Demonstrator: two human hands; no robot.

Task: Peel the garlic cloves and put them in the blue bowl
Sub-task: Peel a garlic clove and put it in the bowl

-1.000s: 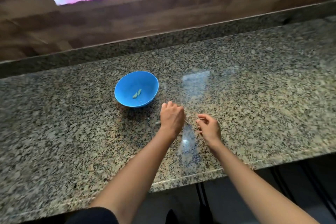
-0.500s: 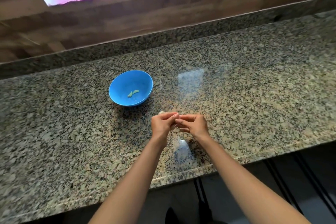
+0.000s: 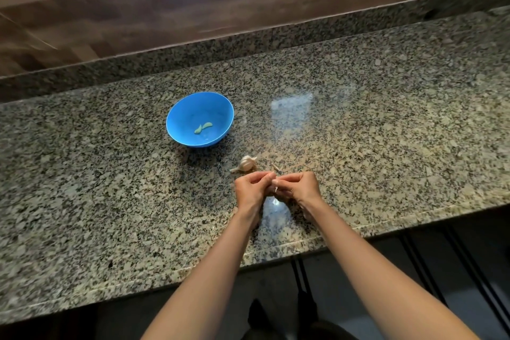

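A blue bowl (image 3: pixel 176 119) stands on the granite counter with two peeled garlic cloves (image 3: pixel 203 127) lying in it. In front of it, a little to the right, lies the rest of a garlic bulb (image 3: pixel 246 164) in its papery skin. Just nearer to me, my left hand (image 3: pixel 252 190) and my right hand (image 3: pixel 299 188) meet fingertip to fingertip above the counter. Their curled fingers pinch a small garlic clove (image 3: pixel 274 181) between them; the fingers hide most of it.
A scrap of garlic skin (image 3: pixel 276 167) lies on the granite counter (image 3: pixel 386 132) beside the bulb. A raised granite ledge and a wooden wall run along the back. The counter's front edge (image 3: pixel 276 250) is close below my wrists.
My hands were apart on the counter a second ago; they have come together and lifted with the clove pinched between them. The bulb, hidden before, now shows.
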